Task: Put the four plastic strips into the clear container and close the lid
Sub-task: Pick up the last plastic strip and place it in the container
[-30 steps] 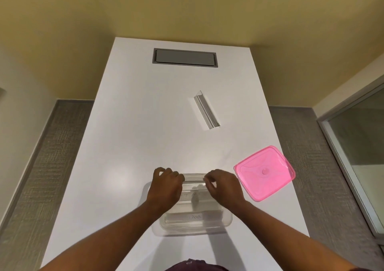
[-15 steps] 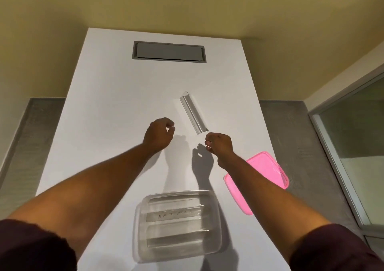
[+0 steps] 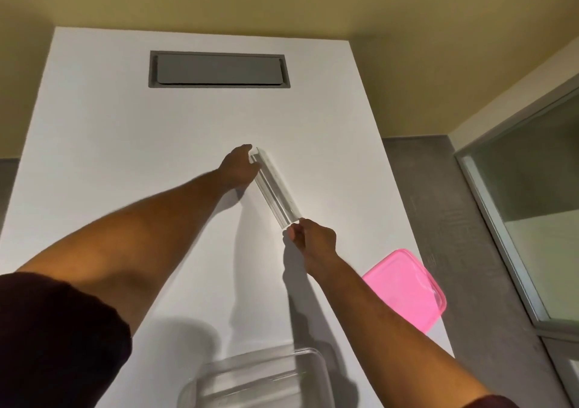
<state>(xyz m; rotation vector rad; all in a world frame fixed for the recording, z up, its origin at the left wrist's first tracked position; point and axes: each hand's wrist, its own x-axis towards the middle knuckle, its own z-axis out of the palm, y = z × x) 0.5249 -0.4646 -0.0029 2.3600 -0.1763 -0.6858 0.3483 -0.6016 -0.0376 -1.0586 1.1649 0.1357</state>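
A clear plastic strip (image 3: 275, 187) lies diagonally on the white table (image 3: 125, 157), mid-table. My left hand (image 3: 239, 166) touches its far end, fingers curled around it. My right hand (image 3: 315, 238) pinches its near end. The clear container (image 3: 260, 376) stands open at the near edge, partly cut off by the frame, with clear strips lying inside it. Its pink lid (image 3: 407, 288) rests flat on the table to the right, overhanging the right edge.
A grey recessed panel (image 3: 219, 69) sits in the table at the far end. Grey floor and a glass partition (image 3: 532, 219) lie to the right of the table. Yellow wall stands beyond the far edge.
Both hands left the container, reached forward across the table and closed on the two ends of the strip. The view tilted forward, so the container slid to the bottom edge.
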